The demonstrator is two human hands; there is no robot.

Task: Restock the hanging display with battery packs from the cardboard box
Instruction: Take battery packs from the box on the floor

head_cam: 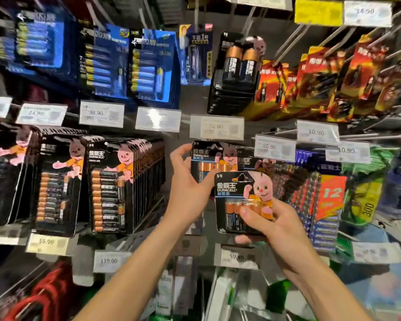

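My right hand grips a black Duracell battery pack with a pink bunny and copper-topped cells, held upright in front of the display. Just behind it hangs another pack of the same kind under the 22.90 price tag. My left hand holds that hanging pack by its left edge, thumb over the front. The peg that carries it is hidden behind the tag. The cardboard box is out of view.
Full rows of larger black Duracell packs hang to the left. Blue packs hang above, red and orange packs upper right, colourful packs to the right. Price tags stick out on the peg ends all around.
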